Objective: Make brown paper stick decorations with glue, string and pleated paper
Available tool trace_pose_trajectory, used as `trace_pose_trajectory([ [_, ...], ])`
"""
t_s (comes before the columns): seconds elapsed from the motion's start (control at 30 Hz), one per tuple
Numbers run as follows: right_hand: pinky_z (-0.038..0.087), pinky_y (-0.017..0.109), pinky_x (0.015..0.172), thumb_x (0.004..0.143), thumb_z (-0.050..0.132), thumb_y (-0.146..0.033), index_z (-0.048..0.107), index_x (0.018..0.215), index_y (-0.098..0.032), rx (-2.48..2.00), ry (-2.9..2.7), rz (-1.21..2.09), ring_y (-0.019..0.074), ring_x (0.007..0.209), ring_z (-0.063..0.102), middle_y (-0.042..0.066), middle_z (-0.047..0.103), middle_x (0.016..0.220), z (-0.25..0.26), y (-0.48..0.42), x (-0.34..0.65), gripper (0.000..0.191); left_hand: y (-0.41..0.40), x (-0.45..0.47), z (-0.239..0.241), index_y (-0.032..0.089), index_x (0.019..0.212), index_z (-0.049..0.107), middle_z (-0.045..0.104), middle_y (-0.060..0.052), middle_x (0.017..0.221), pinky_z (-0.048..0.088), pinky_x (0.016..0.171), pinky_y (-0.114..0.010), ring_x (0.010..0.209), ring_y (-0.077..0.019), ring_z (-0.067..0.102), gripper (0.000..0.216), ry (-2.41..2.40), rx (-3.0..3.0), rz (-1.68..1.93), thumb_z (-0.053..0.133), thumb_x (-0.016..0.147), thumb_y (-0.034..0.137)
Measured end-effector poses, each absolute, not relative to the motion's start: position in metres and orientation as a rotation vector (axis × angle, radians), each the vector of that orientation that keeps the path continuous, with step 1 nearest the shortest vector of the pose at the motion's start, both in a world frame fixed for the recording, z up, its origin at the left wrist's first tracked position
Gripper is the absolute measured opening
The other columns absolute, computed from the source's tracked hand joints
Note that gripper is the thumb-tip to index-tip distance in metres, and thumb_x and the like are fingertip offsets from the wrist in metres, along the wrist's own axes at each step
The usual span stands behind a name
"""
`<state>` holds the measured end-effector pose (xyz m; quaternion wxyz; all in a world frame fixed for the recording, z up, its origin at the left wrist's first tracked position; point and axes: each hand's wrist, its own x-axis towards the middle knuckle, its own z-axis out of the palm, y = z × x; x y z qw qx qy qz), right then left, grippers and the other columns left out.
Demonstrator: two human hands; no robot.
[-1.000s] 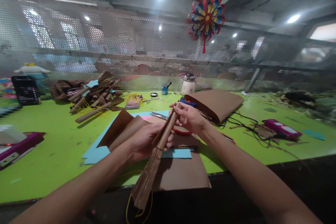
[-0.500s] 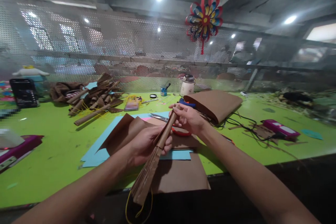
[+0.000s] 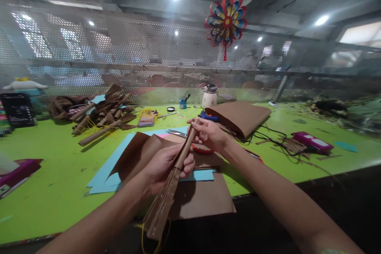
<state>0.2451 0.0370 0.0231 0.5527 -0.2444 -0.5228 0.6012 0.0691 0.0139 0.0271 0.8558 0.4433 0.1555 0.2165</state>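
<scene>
A pleated brown paper bundle (image 3: 166, 198) slants up from the lower middle, narrowing into a rolled stick at its top. My left hand (image 3: 166, 164) wraps round the bundle's middle, fingers closed. At the upper tip, my right hand (image 3: 210, 131) pinches the rolled end between thumb and fingers. Yellow string dangles from the bundle's lower, fanned end. Under and behind my hands lie brown paper sheets (image 3: 133, 152) and light blue paper (image 3: 104, 178). Scissors with red handles (image 3: 202, 149) rest on the papers, partly hidden by my hands.
A heap of rolled brown paper pieces (image 3: 101, 119) with yellow string lies at the left. A folded brown paper stack (image 3: 241, 117), a black cable and a purple power strip (image 3: 312, 142) are at the right. A jar (image 3: 209, 97) stands behind; a phone (image 3: 18, 109) stands far left.
The camera view has turned slightly to the right, so the scene shifts left. Both hands keep their hold on the paper bundle, whose fanned end sits a little lower and further left.
</scene>
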Motion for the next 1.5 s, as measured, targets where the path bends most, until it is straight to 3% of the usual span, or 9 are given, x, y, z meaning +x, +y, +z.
trace_pose_trajectory([
  [0.33,0.045,0.019,0.051,0.076,0.061,-0.025,0.056,0.097,-0.017,-0.548,-1.241,1.472,0.0095,0.061,0.057,0.004,0.063,0.08,0.025,0.036,0.247,0.023,0.016,0.069,0.024,0.014,0.074,0.048,0.041,0.001,0.054,0.028,0.036,-0.016,0.041,-0.0064,0.039,0.025,0.289,0.974,0.473,0.034,0.088,0.03],
  [0.6,0.05,0.026,0.063,0.076,0.061,-0.03,0.057,0.104,-0.019,-0.669,-1.254,1.415,0.0132,0.072,0.06,0.004,0.063,0.084,0.023,0.036,0.246,0.03,0.021,0.067,0.017,0.015,0.083,0.047,0.038,0.003,0.05,0.025,0.032,-0.014,0.037,-0.0062,0.035,0.019,0.308,0.945,0.504,0.034,0.087,0.028],
  [0.83,0.048,0.025,0.063,0.076,0.06,-0.035,0.059,0.103,-0.019,-0.698,-1.272,1.27,0.0114,0.069,0.058,0.003,0.062,0.082,0.019,0.042,0.246,0.031,0.021,0.066,0.017,0.014,0.071,0.046,0.04,0.002,0.049,0.026,0.032,-0.015,0.037,-0.0064,0.037,0.024,0.303,0.971,0.503,0.035,0.087,0.029],
  [1.1,0.046,0.024,0.057,0.074,0.06,-0.044,0.061,0.088,-0.015,-1.014,-1.099,1.06,0.0126,0.064,0.059,0.005,0.063,0.073,0.028,0.044,0.269,0.032,0.02,0.063,0.025,0.014,0.064,0.044,0.04,0.002,0.047,0.026,0.032,-0.014,0.036,-0.0052,0.036,0.03,0.291,0.992,0.569,0.033,0.088,0.027],
  [1.23,0.047,0.027,0.067,0.071,0.065,-0.038,0.06,0.098,-0.018,-0.962,-1.25,1.011,0.0147,0.078,0.059,0.006,0.064,0.085,0.03,0.034,0.27,0.034,0.02,0.062,0.026,0.015,0.067,0.044,0.037,0.003,0.046,0.023,0.031,-0.013,0.035,-0.0054,0.035,0.027,0.321,0.985,0.571,0.033,0.088,0.028],
  [1.37,0.047,0.027,0.066,0.068,0.069,-0.033,0.056,0.106,-0.021,-0.821,-1.321,1.222,0.0132,0.076,0.059,0.004,0.061,0.09,0.03,0.031,0.26,0.042,0.021,0.061,0.021,0.014,0.07,0.045,0.036,0.004,0.046,0.023,0.031,-0.013,0.035,-0.0051,0.033,0.026,0.331,1.018,0.543,0.034,0.088,0.031],
  [1.5,0.045,0.023,0.061,0.067,0.07,-0.03,0.06,0.082,-0.016,-0.696,-1.309,1.33,0.009,0.065,0.055,0.0,0.058,0.076,0.028,0.034,0.254,0.023,0.021,0.06,0.018,0.014,0.077,0.048,0.038,0.004,0.048,0.024,0.03,-0.013,0.035,-0.0054,0.035,0.024,0.31,1.052,0.491,0.036,0.087,0.032],
])
